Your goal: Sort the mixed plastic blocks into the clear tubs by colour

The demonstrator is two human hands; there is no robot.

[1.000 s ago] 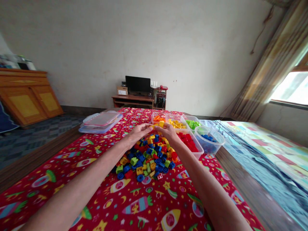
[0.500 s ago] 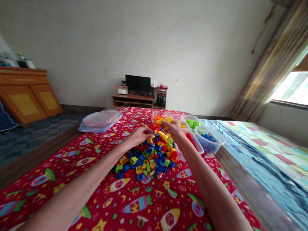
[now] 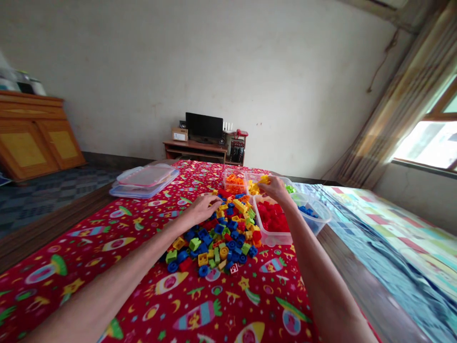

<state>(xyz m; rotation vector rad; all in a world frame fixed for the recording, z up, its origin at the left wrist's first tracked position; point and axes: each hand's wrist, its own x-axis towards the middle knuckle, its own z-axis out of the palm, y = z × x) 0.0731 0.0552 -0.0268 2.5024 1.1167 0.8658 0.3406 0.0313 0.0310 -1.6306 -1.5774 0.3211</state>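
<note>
A heap of mixed toy building bricks (image 3: 217, 238) in blue, yellow, green, red and orange lies on the red patterned cloth. At the heap's far left edge is my left hand (image 3: 202, 209), its fingers loosely curved and apart from the thumb, with a small yellow brick just beyond the fingertips. My right hand (image 3: 278, 189) pinches a yellow brick (image 3: 264, 179) over the clear container of yellow bricks (image 3: 253, 188). Left of it stands a container of orange bricks (image 3: 234, 184); nearer me is one of red bricks (image 3: 272, 216).
A round clear tub (image 3: 323, 214) with blue bricks stands at the right, near green bricks (image 3: 290, 189) partly behind my right hand. Stacked plastic lids (image 3: 143, 181) lie at the far left of the table. A bed (image 3: 378, 228) adjoins on the right.
My right hand has moved right and away from the heap to above the yellow bricks, carrying yellow. My left hand has shifted slightly left and down. The view has tilted a little.
</note>
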